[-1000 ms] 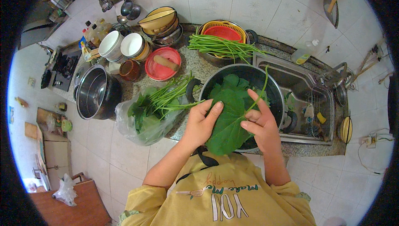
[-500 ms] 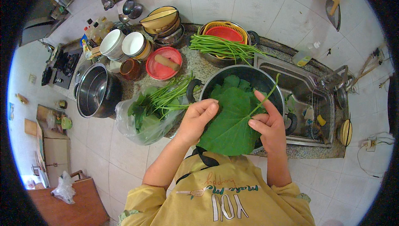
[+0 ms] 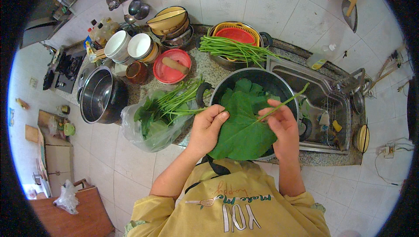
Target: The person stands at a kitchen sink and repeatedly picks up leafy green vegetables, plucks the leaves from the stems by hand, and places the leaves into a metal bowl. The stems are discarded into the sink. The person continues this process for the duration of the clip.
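Observation:
A broad green leaf [image 3: 242, 136] with a long stem [image 3: 293, 98] is spread over the near part of a dark pot [image 3: 219, 80]. My left hand [image 3: 210, 128] pinches the leaf's left edge between thumb and fingers. At the leaf's base, my right hand [image 3: 284, 128] has its fingers bent around the stem, whose free end sticks out up and to the right. More green leaves [image 3: 244, 88] lie inside the pot. Beside my left hand, a clear plastic bag [image 3: 135, 134] holds leafy stalks [image 3: 174, 99].
Cut green stems [image 3: 235, 49] lie across a yellow basket [image 3: 251, 28] behind the pot. To the right is a metal sink [image 3: 314, 84] with a faucet [image 3: 355, 78]. An empty pot [image 3: 102, 95], a red basket [image 3: 168, 73] and white bowls [image 3: 117, 45] stand left.
The leaf's stem has tilted down to the right. My right hand's fingers have curled in around the stem from a more stretched pose. The left hand has shifted slightly, keeping its pinch.

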A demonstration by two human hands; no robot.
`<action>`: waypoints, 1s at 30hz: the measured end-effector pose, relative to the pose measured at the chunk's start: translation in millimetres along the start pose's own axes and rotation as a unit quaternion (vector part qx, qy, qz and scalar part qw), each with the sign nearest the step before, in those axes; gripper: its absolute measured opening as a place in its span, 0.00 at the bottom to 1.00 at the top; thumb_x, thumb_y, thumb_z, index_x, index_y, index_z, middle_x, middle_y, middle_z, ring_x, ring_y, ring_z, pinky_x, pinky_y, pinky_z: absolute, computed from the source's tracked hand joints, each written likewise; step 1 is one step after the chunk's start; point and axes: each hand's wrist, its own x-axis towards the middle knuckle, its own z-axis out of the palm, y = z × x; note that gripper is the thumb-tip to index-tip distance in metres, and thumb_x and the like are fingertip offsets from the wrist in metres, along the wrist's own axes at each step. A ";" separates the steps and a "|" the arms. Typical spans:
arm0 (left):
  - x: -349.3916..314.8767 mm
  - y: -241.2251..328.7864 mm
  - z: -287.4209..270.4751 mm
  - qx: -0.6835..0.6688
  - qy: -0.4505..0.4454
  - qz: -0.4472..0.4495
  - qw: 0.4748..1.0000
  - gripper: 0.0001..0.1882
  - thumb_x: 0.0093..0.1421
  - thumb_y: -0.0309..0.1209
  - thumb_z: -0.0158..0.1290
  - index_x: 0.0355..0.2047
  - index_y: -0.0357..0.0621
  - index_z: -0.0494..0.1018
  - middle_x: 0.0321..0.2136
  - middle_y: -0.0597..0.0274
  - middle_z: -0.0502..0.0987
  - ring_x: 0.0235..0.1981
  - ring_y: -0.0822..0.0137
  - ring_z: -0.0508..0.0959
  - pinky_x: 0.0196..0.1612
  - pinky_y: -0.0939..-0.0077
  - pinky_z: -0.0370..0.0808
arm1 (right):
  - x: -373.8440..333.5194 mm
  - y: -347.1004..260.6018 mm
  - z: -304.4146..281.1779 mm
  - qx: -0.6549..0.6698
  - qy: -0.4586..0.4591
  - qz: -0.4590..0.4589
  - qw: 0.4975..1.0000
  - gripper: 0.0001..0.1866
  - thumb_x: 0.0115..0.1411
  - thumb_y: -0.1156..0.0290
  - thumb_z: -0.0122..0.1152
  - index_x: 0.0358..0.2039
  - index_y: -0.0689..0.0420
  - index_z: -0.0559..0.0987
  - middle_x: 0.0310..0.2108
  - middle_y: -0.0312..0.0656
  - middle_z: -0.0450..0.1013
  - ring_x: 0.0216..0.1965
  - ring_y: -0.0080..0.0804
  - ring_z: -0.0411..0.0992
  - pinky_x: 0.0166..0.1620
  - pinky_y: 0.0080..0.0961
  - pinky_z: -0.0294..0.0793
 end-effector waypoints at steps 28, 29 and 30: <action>-9.4 -4.7 -25.2 -0.284 -0.152 -0.163 0.933 0.17 0.44 0.15 0.53 0.35 0.41 0.66 0.26 0.65 0.72 0.26 0.75 0.73 0.33 0.78 0.74 | 24.6 3.4 -46.0 0.182 0.082 -0.116 0.973 0.07 0.58 0.71 0.47 0.34 0.60 0.70 0.32 0.42 0.71 0.35 0.29 0.71 0.37 0.19 0.74; -9.1 -5.4 -26.6 -0.266 -0.152 -0.158 0.939 0.16 0.46 0.15 0.52 0.36 0.41 0.66 0.28 0.64 0.73 0.27 0.74 0.74 0.33 0.79 0.74 | 24.4 3.3 -47.0 0.179 0.083 -0.118 0.973 0.07 0.58 0.71 0.47 0.34 0.60 0.70 0.32 0.42 0.71 0.35 0.29 0.71 0.37 0.19 0.73; -9.0 -7.4 -28.5 -0.248 -0.152 -0.153 0.944 0.16 0.47 0.15 0.50 0.37 0.40 0.66 0.29 0.63 0.73 0.28 0.73 0.74 0.34 0.79 0.74 | 23.3 2.4 -46.2 0.150 0.074 -0.125 0.978 0.07 0.59 0.72 0.46 0.34 0.60 0.70 0.32 0.43 0.71 0.34 0.30 0.71 0.37 0.19 0.74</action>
